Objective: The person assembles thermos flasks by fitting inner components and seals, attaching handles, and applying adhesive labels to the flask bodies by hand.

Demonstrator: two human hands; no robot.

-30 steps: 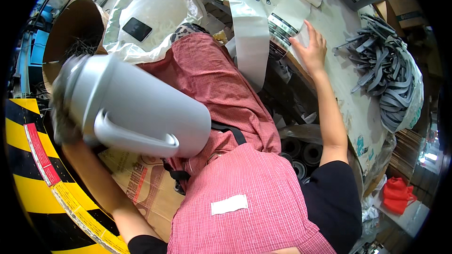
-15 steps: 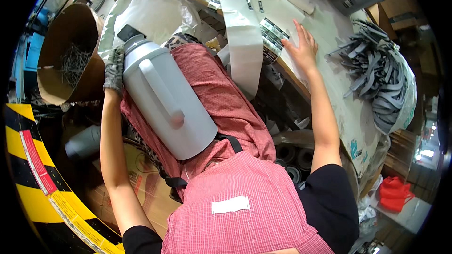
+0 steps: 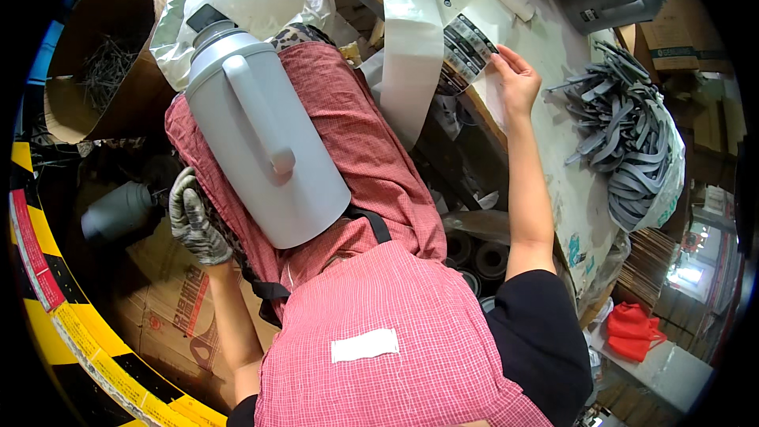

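The large pale grey plastic jug (image 3: 257, 134) lay on the red checked apron at frame centre-left. The gloved left hand (image 3: 198, 217) hung half-curled, empty, just beside it. The bare right hand (image 3: 515, 79) pressed open-palmed on the worktable (image 3: 553, 182), upper right.

Label strip: a long white band (image 3: 411, 47) hanging over the bench (image 3: 553, 158) edge, with black printed blocks at its top.
Striped labels: black-and-white stickers (image 3: 466, 46) on the bench, just beside the strip.
Apron patch: blank white rectangle (image 3: 365, 345) on the red checked fabric.
Cardboard box: brown, red print (image 3: 186, 308), on the floor lower left.
Upper carton: brown (image 3: 684, 39), top right.
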